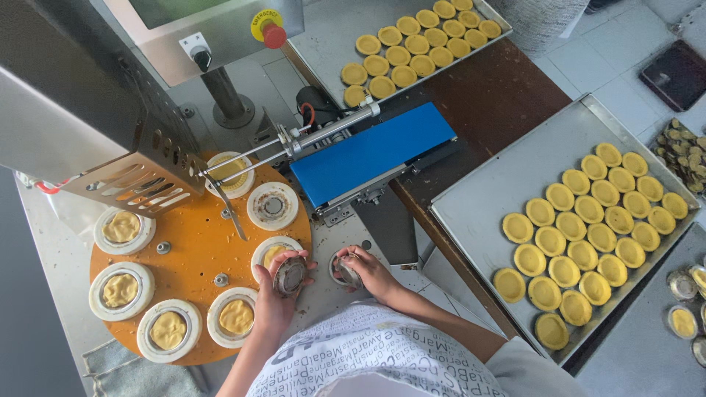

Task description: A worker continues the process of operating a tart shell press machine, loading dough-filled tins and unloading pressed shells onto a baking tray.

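A: What signs are showing up beyond the grips?

B: Far above the left hand (276, 298), a round yellow label (265, 20) is ringing a red mushroom button (274, 36) on the steel machine housing. A small white square plate with a black switch (197, 48) is sitting just left of it.

A: And the grips themselves?

B: The left grip is grasping a small metal tart tin (290, 275), holding it right over the nearest white ring mould (273, 250) on the orange turntable (193, 246). The right hand (368, 273) is clenching a second tin (348, 273), resting just above the desk (327, 294).

A: What are the containers holding?

B: Left of the left grip, four white moulds are carrying lumps of pale dough (237, 317). Far right of the right grip, a large steel tray (507, 176) is holding rows of yellow pressed tart shells (565, 270). A second tray (331, 33) of the same shells is lying beyond the blue conveyor belt (371, 153). At the far right edge, more filled tins (682, 321) are showing.
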